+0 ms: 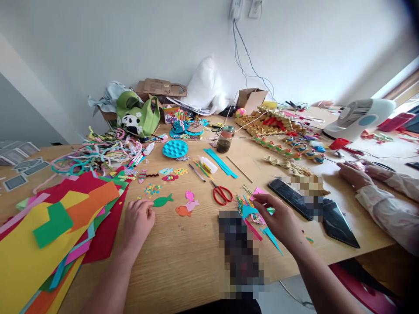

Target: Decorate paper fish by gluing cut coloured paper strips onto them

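My left hand (pixel 140 218) is closed at the tail-less end of a green paper fish (pixel 163 200), its thumb and forefinger pressed together at the fish's tip. My right hand (pixel 273 213) hovers over a heap of colored paper scraps (pixel 250 211), fingertips pinched by a pink scrap (pixel 259 191). Orange (pixel 183 211) and pink (pixel 189 196) paper fish lie right of the green one. Red-handled scissors (pixel 223 194) rest between my hands. Small paper dots (pixel 152 189) and patterned fish (pixel 170 178) lie farther back.
Colored paper sheets (pixel 29 261) pile up at the left. A lidded jar (pixel 225 139), blue round tray (pixel 175 149) and glue bottle (pixel 208 165) stand or lie mid-table. Dark phones (pixel 290 198) and another person's hands (pixel 356 174) are at the right.
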`<state>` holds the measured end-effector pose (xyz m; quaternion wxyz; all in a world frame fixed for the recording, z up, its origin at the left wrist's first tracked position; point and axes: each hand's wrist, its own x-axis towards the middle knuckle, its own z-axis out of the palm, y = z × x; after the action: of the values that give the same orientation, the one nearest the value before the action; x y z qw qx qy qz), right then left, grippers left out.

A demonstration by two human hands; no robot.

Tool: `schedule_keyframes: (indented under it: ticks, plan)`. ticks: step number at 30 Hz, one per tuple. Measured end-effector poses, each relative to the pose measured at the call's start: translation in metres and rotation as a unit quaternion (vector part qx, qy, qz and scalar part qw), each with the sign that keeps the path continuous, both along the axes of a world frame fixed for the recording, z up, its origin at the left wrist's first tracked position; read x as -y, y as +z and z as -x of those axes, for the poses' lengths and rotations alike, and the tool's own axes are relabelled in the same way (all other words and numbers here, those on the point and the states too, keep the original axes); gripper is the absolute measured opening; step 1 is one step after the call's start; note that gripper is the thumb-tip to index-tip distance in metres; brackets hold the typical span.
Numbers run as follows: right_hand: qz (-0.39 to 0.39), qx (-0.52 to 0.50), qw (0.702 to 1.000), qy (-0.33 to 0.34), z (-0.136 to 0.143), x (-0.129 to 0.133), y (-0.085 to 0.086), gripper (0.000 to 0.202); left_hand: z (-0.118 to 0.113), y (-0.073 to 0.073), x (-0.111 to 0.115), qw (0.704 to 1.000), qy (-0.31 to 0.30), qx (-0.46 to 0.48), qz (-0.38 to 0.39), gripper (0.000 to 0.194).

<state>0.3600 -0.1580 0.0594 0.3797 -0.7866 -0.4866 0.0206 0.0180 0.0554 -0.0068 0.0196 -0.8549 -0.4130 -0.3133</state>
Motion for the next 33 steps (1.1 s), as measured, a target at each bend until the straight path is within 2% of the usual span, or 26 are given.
schedule_keyframes:
  ticks: [3, 8, 12, 15, 19, 22, 33]
  plan:
    - [0.025, 0.018, 0.998, 0.049, -0.004, -0.032, 0.003, 0.024, -0.001, -0.001, 0.0, 1.0, 0.002, 0.003, 0.0, 0.02]
    - [0.064, 0.059, 0.99, 0.112, -0.01, -0.11, -0.004, 0.018, -0.002, -0.006, 0.001, 1.0, -0.002, 0.017, -0.013, 0.021]
    - [0.112, 0.123, 0.981, 0.1, -0.009, -0.163, -0.016, 0.028, -0.002, -0.008, 0.0, 0.999, 0.004, 0.028, -0.025, 0.024]
    - [0.15, 0.164, 0.972, 0.074, -0.008, -0.187, -0.025, 0.04, -0.001, -0.007, -0.001, 0.999, 0.002, 0.036, -0.03, 0.024]
    - [0.21, 0.163, 0.963, 0.041, -0.01, -0.202, -0.036, 0.05, -0.001, -0.004, 0.0, 0.999, 0.002, 0.045, -0.026, 0.025]
    - [0.233, 0.157, 0.959, 0.031, -0.013, -0.206, -0.045, 0.05, -0.002, -0.002, 0.002, 0.998, 0.001, 0.052, -0.022, 0.025]
    - [0.238, 0.168, 0.956, 0.021, -0.019, -0.213, -0.057, 0.042, -0.004, -0.003, 0.005, 0.998, -0.012, 0.053, -0.012, 0.024]
